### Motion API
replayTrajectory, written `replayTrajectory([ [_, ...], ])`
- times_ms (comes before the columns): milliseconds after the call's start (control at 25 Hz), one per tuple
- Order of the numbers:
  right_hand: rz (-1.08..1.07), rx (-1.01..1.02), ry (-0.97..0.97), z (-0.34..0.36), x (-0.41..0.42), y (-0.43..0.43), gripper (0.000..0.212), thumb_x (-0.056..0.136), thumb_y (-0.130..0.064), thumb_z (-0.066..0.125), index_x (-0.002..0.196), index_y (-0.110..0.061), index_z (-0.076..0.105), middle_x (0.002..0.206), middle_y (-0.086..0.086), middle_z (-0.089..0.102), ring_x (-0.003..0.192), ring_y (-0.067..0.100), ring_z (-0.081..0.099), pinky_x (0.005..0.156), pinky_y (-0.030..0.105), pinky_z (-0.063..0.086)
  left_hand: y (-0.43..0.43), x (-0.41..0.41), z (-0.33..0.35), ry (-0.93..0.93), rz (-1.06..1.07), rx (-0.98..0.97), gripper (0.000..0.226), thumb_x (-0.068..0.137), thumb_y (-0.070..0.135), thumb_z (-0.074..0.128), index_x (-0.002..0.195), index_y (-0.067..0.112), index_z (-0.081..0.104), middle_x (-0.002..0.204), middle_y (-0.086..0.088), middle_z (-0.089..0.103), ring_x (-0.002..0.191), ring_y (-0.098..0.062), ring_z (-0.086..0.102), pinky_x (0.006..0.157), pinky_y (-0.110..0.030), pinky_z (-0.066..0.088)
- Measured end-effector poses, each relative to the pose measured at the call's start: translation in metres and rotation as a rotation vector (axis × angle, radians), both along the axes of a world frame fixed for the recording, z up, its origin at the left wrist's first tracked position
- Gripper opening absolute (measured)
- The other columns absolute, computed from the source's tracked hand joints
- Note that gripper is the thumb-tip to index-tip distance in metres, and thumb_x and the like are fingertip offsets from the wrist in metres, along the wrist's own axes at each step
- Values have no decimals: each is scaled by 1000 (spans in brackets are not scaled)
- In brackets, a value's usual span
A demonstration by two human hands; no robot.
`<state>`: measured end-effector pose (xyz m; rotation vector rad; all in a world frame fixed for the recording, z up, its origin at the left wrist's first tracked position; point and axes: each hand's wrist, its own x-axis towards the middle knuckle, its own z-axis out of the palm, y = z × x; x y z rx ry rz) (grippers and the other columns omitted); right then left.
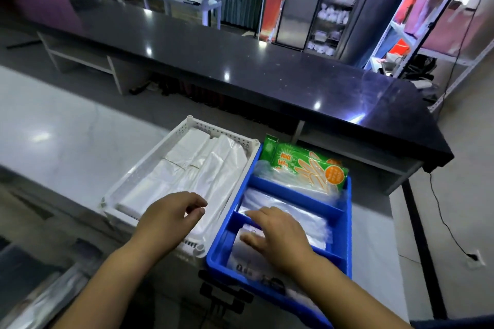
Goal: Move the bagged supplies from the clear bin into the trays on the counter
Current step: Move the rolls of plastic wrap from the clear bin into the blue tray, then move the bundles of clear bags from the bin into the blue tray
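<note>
**Hands at the blue tray**

I see the right hand flat on clear bags inside the blue tray, grip wide. Left of that tray, the left hand hovers over the white tray, grip loosely curled, holding nothing.

One white tray, one blue tray, one green packet, one left hand, one right hand

The right hand is hiding part of the clear bags. The frame edge is cutting off the blurred clear bin.
</note>
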<state>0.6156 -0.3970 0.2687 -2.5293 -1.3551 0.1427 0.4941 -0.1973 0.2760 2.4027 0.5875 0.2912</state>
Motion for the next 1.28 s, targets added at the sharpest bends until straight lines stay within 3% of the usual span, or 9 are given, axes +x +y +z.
replayTrajectory([
  [120, 68, 55, 17, 14, 13, 11, 35, 88, -43, 52, 120, -30, 56, 114, -7, 64, 105, 16, 57, 83, 32, 45, 7, -30, 5, -4, 145, 22, 13, 85, 28, 61, 93, 37, 66, 83, 22, 63, 81, 3, 57, 67, -15, 40],
  [240, 195, 40, 14, 19, 12, 35, 33, 89, -40, 51, 120, -30, 58, 112, -8, 65, 104, 13, 58, 82, 31, 47, 12, -74, 7, -1, 282, 66, 12, 83, 23, 64, 93, 28, 70, 90, 10, 70, 86, -11, 62, 74, -30, 50],
  [320, 309, 34, 3, 19, -2, 60, 33, 90, -41, 49, 120, -31, 56, 113, -9, 64, 105, 12, 58, 82, 32, 49, 15, -112, 7, 19, 391, 107, 12, 82, 21, 65, 92, 26, 71, 93, 7, 71, 87, -15, 62, 75, -33, 50],
  [760, 745, 32, -102, 7, -135, 209, 26, 90, -35, 49, 107, -27, 66, 103, -4, 69, 92, 17, 63, 68, 26, 46, 71, -317, -10, 88, 925, 88, 10, 84, 26, 63, 91, 30, 69, 92, 10, 70, 75, -9, 57, 57, -20, 39],
  [1000, 769, -64, -38, -27, -221, 305, 22, 87, -37, 52, 102, -27, 65, 98, -6, 68, 85, 13, 62, 66, 25, 49, 154, -420, -34, 83, 1052, 8, 14, 83, 22, 65, 95, 26, 71, 97, 4, 72, 79, -13, 60, 69, -27, 46],
  [1160, 752, -173, 6, -65, -269, 357, 18, 86, -38, 55, 98, -29, 64, 94, -7, 68, 80, 10, 62, 65, 24, 51, 207, -474, -57, 124, 1059, -39, 13, 84, 25, 64, 95, 28, 69, 94, 7, 72, 76, -9, 58, 61, -21, 41],
  [1280, 716, -293, 29, -94, -290, 380, 18, 87, -37, 51, 93, -26, 64, 94, -3, 69, 82, 15, 63, 68, 31, 52, 229, -500, -73, 160, 1049, -90, 13, 84, 25, 63, 96, 28, 69, 94, 7, 71, 77, -8, 58, 61, -20, 39],
])
